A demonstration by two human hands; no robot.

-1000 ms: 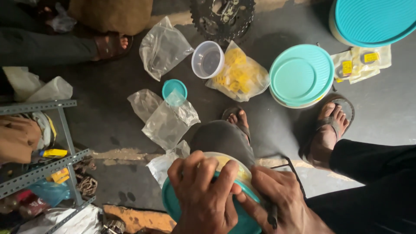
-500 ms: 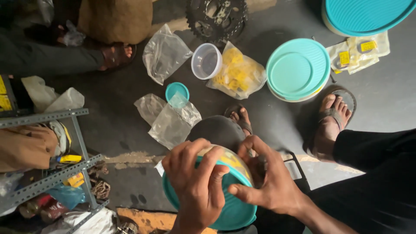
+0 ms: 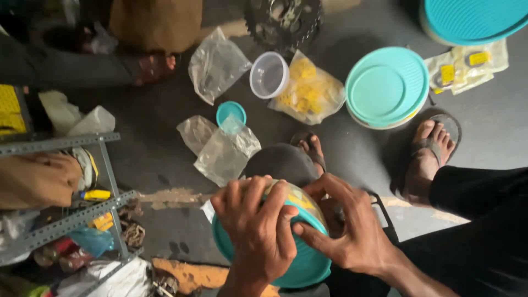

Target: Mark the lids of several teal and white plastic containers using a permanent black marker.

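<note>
Vs half a second back: right hand (image 3: 352, 231) has slid off the top and now cups the right flank of the teal container (image 3: 305, 264); left hand (image 3: 258, 225) stays spread over its lid. View has shifted slightly, floor items unmoved.

Both hands are clamped on the teal container, one each side, thumbs nearly meeting over the yellowish lid rim. Container sits low centre, over the person's knee, near the floor's (image 3: 165, 148) bottom edge.

Largest to smallest on the floor: big teal tub lid (image 3: 473, 19) in the top right corner; round mint lid (image 3: 388, 85) just left of it; clear bag of yellow parts (image 3: 308, 91) mid-top; flat packet with yellow labels (image 3: 467, 69) near the right edge; empty clear bags (image 3: 220, 148) centre-left; clear cup (image 3: 269, 74); small teal cap (image 3: 230, 111).
</note>
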